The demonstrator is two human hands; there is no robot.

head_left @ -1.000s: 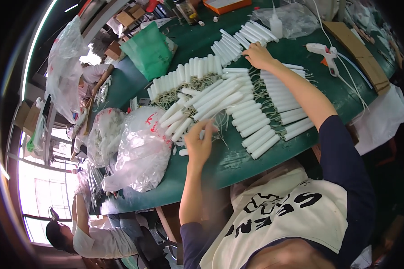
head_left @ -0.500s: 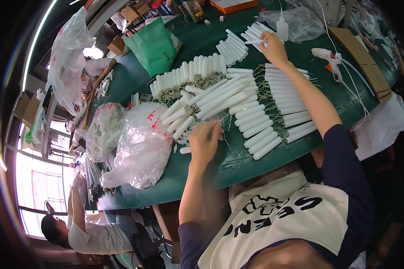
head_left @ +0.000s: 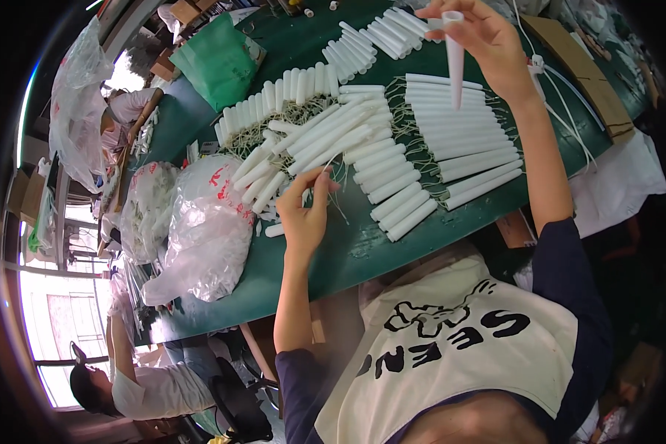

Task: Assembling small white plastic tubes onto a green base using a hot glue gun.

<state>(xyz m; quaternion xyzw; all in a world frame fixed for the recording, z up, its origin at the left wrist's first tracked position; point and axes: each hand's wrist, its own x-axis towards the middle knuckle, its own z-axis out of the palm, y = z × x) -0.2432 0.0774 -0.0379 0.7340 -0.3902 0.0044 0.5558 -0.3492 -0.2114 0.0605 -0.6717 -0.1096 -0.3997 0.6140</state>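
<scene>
My right hand is raised over the far right of the bench, its fingers closed round a white tube. The tube points downward, with its round open end uppermost. Lower and to the left, my left hand pinches a thin pale wire at its fingertips. Beside that hand lies a loose heap of white tubes with wires. A row of wired tubes lies right of it, and a shorter row is nearer me. Bare white tubes lie farther back.
Clear plastic bags stand left on the green bench. A green bag lies farther back. White cords and a cardboard strip lie at right. Two other people are at the left.
My right hand has lifted the white tube off the far group, toward me, and turned it from lying flat to upright. My left hand stays near the heap. The view has shifted.
</scene>
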